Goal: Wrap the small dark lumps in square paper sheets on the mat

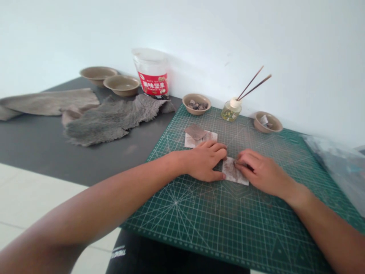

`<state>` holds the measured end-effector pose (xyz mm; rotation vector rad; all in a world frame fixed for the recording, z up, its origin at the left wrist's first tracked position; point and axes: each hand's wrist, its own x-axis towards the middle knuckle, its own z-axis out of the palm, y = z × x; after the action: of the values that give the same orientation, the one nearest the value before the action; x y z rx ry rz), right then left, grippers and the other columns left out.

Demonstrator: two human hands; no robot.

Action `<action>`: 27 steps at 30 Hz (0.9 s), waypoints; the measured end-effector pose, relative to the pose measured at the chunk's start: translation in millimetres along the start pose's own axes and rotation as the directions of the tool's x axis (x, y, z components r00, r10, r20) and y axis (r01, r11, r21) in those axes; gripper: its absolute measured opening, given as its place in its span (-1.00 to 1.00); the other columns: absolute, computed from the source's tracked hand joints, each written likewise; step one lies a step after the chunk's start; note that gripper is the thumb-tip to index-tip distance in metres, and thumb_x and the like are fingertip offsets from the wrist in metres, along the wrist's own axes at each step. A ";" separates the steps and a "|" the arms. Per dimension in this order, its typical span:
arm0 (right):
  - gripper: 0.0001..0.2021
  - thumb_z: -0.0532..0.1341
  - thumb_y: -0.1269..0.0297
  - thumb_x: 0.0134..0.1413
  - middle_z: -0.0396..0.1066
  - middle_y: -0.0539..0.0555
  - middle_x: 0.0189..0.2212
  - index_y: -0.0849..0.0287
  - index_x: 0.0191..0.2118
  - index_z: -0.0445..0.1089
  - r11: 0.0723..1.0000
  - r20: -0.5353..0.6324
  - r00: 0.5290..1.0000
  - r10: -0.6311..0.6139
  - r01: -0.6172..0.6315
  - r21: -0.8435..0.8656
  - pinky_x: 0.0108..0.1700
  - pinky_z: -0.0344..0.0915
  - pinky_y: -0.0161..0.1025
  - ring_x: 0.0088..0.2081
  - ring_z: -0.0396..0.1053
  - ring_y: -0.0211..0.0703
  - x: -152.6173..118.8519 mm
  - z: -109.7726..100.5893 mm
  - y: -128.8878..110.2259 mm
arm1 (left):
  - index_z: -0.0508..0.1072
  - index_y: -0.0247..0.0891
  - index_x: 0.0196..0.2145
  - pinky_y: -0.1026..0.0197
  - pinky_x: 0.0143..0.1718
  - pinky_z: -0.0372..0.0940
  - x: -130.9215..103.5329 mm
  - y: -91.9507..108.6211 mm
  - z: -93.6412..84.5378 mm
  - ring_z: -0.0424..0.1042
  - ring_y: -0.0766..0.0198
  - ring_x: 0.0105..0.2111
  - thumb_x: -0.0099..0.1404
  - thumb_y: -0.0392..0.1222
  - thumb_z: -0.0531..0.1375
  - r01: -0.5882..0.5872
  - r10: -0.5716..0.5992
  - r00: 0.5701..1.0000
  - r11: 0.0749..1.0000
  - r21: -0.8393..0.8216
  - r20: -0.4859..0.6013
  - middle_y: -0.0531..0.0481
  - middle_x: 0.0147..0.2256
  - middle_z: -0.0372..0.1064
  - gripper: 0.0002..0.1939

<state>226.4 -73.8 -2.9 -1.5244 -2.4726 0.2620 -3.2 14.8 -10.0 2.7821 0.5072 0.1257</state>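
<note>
A small white square sheet (234,176), smudged brown, lies on the green cutting mat (205,220). At its left edge rests my left hand (205,160), palm down, with thumb and fingers apart and their tips at the sheet's edge. My right hand (258,171) is closed in a pinch over the sheet's right part. Whatever sits between those fingertips is small and mostly hidden. Just beyond my left hand is another white sheet (188,142) with brown marks, and a brown square piece (195,131) lies on top of it.
Along the mat's back stand a bowl of small stones (196,111), a reed diffuser (231,110) and a bowl with small pieces (268,127). Clear plastic (339,167) covers the right side. Leftward are two bowls (122,89), a plastic tub (151,72) and grey rough-edged cloths (111,120).
</note>
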 end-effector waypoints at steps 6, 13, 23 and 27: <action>-0.85 0.06 0.28 0.37 0.44 0.12 -0.12 0.12 -0.17 0.37 0.998 -0.003 0.999 -0.054 0.054 -0.015 -0.11 0.40 -0.09 -0.18 0.45 -0.09 2.9 1.2 -2.2 | 0.28 -0.27 0.08 -0.06 0.32 -0.08 0.0 -0.7 0.8 -0.03 -0.07 0.33 0.33 0.18 0.14 -0.013 0.013 1.000 1.000 0.006 -0.012 -0.24 0.31 0.05 -0.46; -0.87 0.09 0.32 0.34 0.45 0.07 -0.11 0.09 -0.18 0.39 0.994 0.113 0.988 -0.108 0.104 0.039 -0.10 0.40 -0.13 -0.16 0.45 -0.12 -3.9 -5.5 2.2 | 0.28 -0.27 0.07 -0.05 0.30 -0.05 0.0 0.2 1.0 0.02 -0.07 0.31 0.31 0.20 0.16 -0.001 0.001 1.000 1.000 0.006 -0.031 -0.21 0.30 0.07 -0.45; -0.85 0.08 0.31 0.35 0.48 0.10 -0.08 0.10 -0.14 0.41 0.993 0.071 0.991 -0.115 0.116 -0.016 -0.09 0.41 -0.11 -0.15 0.48 -0.10 -1.0 -3.7 1.7 | 0.29 -0.28 0.06 -0.07 0.30 -0.05 0.1 -0.4 2.9 0.02 -0.09 0.31 0.31 0.21 0.15 -0.002 0.002 0.999 1.000 0.003 -0.047 -0.23 0.29 0.08 -0.44; -0.82 0.07 0.30 0.35 0.48 0.13 -0.07 0.11 -0.13 0.42 0.991 0.030 0.992 -0.119 0.121 -0.056 -0.11 0.42 -0.09 -0.14 0.48 -0.06 -0.8 -3.6 0.4 | 0.30 -0.26 0.06 -0.07 0.29 -0.04 0.2 -0.1 2.6 0.03 -0.09 0.30 0.31 0.21 0.15 -0.001 0.002 0.999 1.000 0.008 -0.049 -0.21 0.29 0.09 -0.44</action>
<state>228.1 -74.2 0.4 -1.3951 -2.6024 0.1929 -2.8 14.2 -12.4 2.7935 0.5184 0.1925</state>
